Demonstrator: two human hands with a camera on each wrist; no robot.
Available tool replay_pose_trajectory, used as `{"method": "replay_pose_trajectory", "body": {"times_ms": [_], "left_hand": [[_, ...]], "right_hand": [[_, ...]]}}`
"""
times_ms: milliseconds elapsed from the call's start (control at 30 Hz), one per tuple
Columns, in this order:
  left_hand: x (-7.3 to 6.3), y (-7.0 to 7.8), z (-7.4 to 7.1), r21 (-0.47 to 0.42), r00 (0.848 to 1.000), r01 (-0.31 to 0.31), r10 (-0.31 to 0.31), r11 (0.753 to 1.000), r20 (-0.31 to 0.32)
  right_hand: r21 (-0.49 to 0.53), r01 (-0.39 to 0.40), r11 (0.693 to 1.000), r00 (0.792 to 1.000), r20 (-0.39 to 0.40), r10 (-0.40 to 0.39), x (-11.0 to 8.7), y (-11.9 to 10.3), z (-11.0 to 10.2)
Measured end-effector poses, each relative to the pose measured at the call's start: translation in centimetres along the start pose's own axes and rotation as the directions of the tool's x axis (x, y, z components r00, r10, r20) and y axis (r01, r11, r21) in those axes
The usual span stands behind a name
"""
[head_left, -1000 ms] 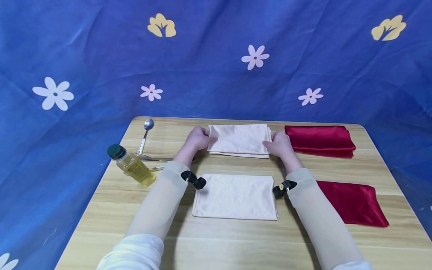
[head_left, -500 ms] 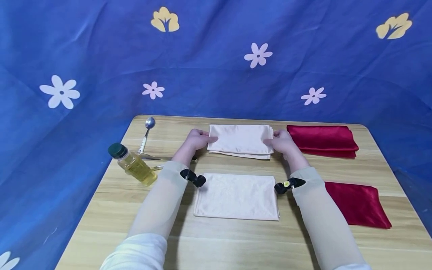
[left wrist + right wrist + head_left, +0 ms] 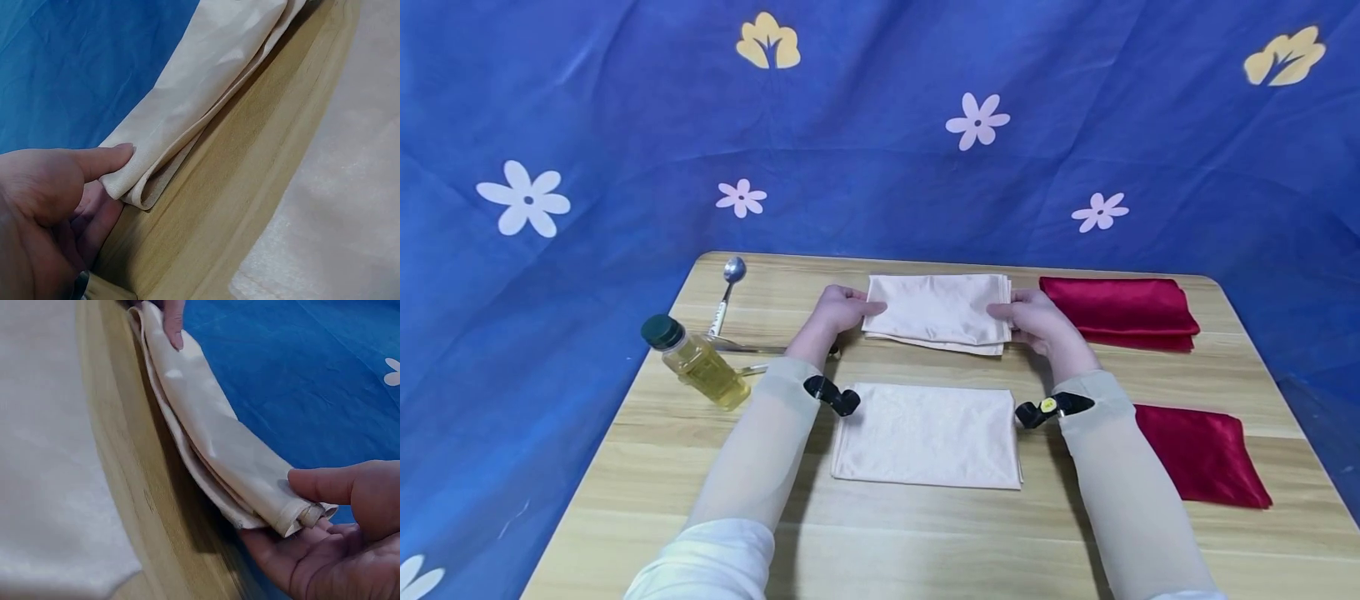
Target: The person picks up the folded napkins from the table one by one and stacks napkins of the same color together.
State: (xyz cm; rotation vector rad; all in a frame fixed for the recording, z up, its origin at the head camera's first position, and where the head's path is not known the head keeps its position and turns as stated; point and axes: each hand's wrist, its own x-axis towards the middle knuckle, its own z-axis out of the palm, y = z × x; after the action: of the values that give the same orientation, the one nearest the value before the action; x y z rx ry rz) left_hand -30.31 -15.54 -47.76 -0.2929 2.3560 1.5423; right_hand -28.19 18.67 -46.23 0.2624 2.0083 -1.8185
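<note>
A folded cream satin cloth (image 3: pixel 936 308) lies between both hands near the table's back edge. At its left end my left hand (image 3: pixel 838 312) pinches the layers, thumb on top and fingers beneath. My right hand (image 3: pixel 1037 317) grips the other end the same way; in the right wrist view its fingers (image 3: pixel 281 556) reach under the folded edges of the cloth (image 3: pixel 206 431). Loose layers show along the near side in the left wrist view, where the cloth (image 3: pixel 206 81) slants up from the thumb. A second folded cream cloth (image 3: pixel 928 437) lies flat closer to me, between the forearms.
Two folded dark red satin cloths, one at the back (image 3: pixel 1116 312) and one nearer (image 3: pixel 1206 454), lie on the right. On the left stand a green-capped bottle of yellow liquid (image 3: pixel 703 371) and a spoon (image 3: pixel 726 292), with other metal utensils (image 3: pixel 748 350) partly behind the left wrist.
The right hand has shifted slightly to the right and turned, its fingers now further under the cloth's end. The left hand keeps its hold almost unmoved.
</note>
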Motion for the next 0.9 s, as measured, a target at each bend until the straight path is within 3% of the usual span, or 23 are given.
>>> {"method": "replay_pose_trajectory", "body": {"times_ms": [233,533,767,900], "left_hand": [[0.1,0.0,0.1,-0.002,1.000,-0.009,0.008,1.000,-0.010],[0.2,-0.2,-0.1,-0.004,1.000,-0.008,0.008,1.000,0.016],[0.5,-0.3,-0.8,-0.181,0.992,0.031,-0.009,0.983,0.123],[0.4,-0.1,-0.7,-0.219,0.993,0.044,-0.019,0.975,0.116]], "right_hand": [[0.034,-0.010,0.999,0.998,-0.064,0.012,-0.1,0.5,-0.8],[0.104,-0.014,0.994,0.997,-0.077,0.022,0.0,1.4,-1.0],[0.129,0.039,0.991,0.996,-0.089,-0.027,0.5,1.8,-1.2],[0.098,0.020,0.995,0.993,-0.118,-0.009,0.7,1.7,-1.4]]}}
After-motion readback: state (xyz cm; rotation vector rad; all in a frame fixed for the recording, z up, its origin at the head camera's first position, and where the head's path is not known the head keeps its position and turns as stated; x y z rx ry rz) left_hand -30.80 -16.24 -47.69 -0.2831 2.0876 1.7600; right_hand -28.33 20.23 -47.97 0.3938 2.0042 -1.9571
